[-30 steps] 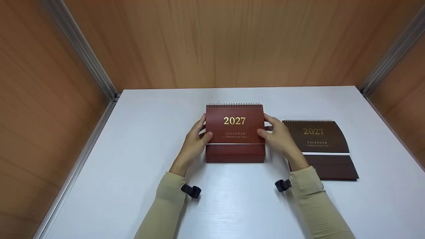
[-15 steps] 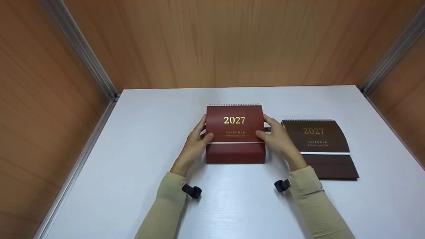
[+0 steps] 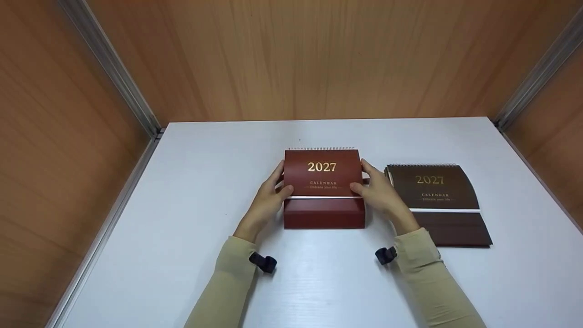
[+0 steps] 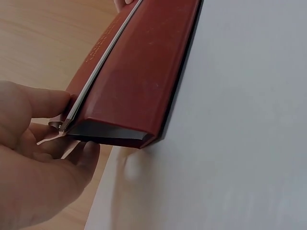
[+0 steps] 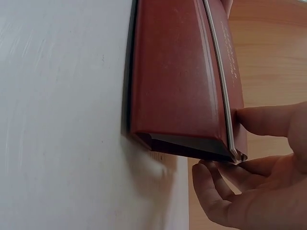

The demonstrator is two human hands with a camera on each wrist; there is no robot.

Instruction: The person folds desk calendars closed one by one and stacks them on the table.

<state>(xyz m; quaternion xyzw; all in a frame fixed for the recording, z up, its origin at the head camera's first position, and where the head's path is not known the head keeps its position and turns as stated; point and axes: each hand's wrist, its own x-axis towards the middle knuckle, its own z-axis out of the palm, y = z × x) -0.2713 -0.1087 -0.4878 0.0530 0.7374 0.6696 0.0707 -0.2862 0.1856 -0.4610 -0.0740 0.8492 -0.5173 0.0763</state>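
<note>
Between both hands a red 2027 desk calendar [image 3: 323, 175] stands on the white table, its spiral binding at the top and its cover facing me. My left hand [image 3: 263, 202] grips its left edge, thumb on the front and fingers behind. On the opposite edge my right hand [image 3: 385, 196] holds it the same way. In the left wrist view the red calendar's base [image 4: 139, 72] shows a hollow, open end. The right wrist view shows the thumb pressed near the page edges, above the calendar's folded base [image 5: 177, 72]. Fingertips behind the cover are partly hidden.
A dark brown 2027 desk calendar [image 3: 444, 191] lies to the right, partly covered by my right forearm. Wooden panels [image 3: 291, 59] enclose the white table [image 3: 191, 182] at the back and sides, with metal rails [image 3: 114, 68] at the corners.
The red calendar's top edge has come down slightly and its base has slid a little toward me. Both hands keep their hold. The brown calendar has stayed put.
</note>
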